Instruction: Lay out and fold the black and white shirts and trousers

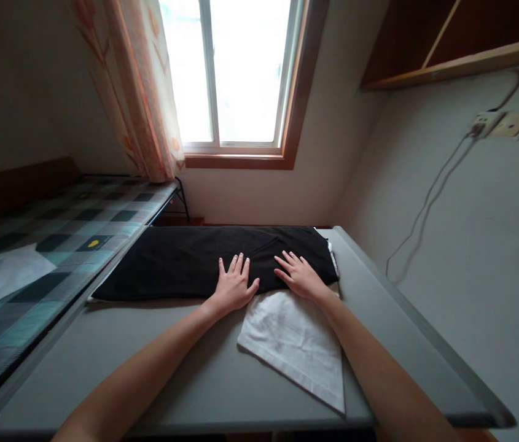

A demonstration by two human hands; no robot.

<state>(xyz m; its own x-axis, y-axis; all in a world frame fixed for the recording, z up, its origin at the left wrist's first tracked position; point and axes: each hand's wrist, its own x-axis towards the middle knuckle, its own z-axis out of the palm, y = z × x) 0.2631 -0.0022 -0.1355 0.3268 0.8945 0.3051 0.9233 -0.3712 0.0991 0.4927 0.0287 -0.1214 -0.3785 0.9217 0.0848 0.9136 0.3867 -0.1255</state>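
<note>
A folded garment lies across the grey table, its long black part (171,261) stretching from side to side. From under its near edge, toward the right, a white sleeve-like flap (298,344) fans out toward me. My left hand (236,283) rests flat on the black cloth near its front edge, fingers spread. To the right, my right hand (300,275) also lies flat on the cloth with fingers apart. Neither hand grips anything. A bit of white edge shows at the garment's right end.
The grey table (158,362) has a raised rim along its right side, close to the white wall. On the left stands a bed with a checked cover (93,215) and a white paper sheet (3,276). A cable (429,193) hangs from a wall socket (489,124).
</note>
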